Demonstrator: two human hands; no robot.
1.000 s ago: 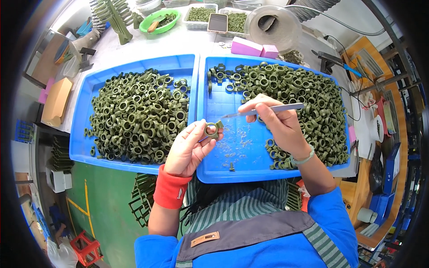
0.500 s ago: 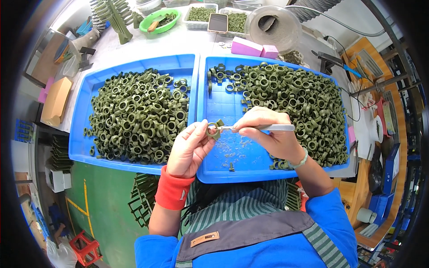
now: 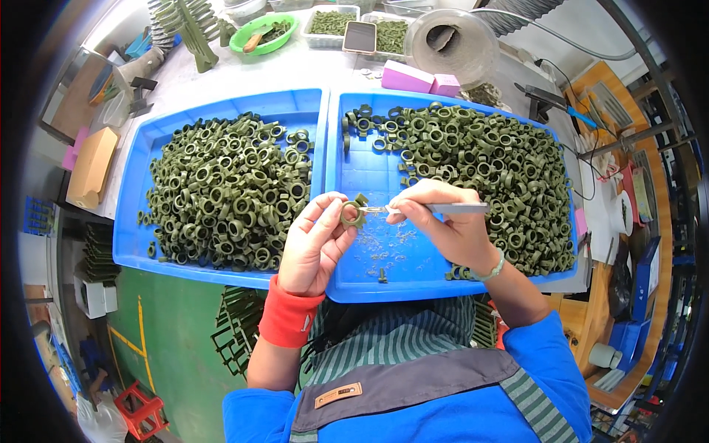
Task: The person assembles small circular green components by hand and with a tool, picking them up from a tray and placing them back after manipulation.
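Observation:
Between the thumb and fingers of my left hand (image 3: pixel 317 240) is a green ring-shaped part (image 3: pixel 354 215) with a small tab. My right hand (image 3: pixel 443 221) grips a slim craft knife (image 3: pixel 461 208) with a metallic grey handle. Its narrow blade points left and reaches the ring; whether it touches the inner edge is too small to tell. Both hands are over the near left part of the right blue tray (image 3: pixel 362 284). Small shavings (image 3: pixel 384 247) lie on its bottom below the hands, along with a small green piece (image 3: pixel 382 276).
Green rings (image 3: pixel 502 170) heap the tray's right side. Another blue tray (image 3: pixel 192 272) full of rings stands at left. Behind are a green bowl (image 3: pixel 284 38), clear tubs of green pieces (image 3: pixel 332 23), a phone (image 3: pixel 360 37), purple blocks (image 3: pixel 408 77) and a wide duct mouth (image 3: pixel 473 63).
The knife has turned slightly in my right hand and its blade has shifted a little at the ring. My left hand keeps the ring in nearly the same place.

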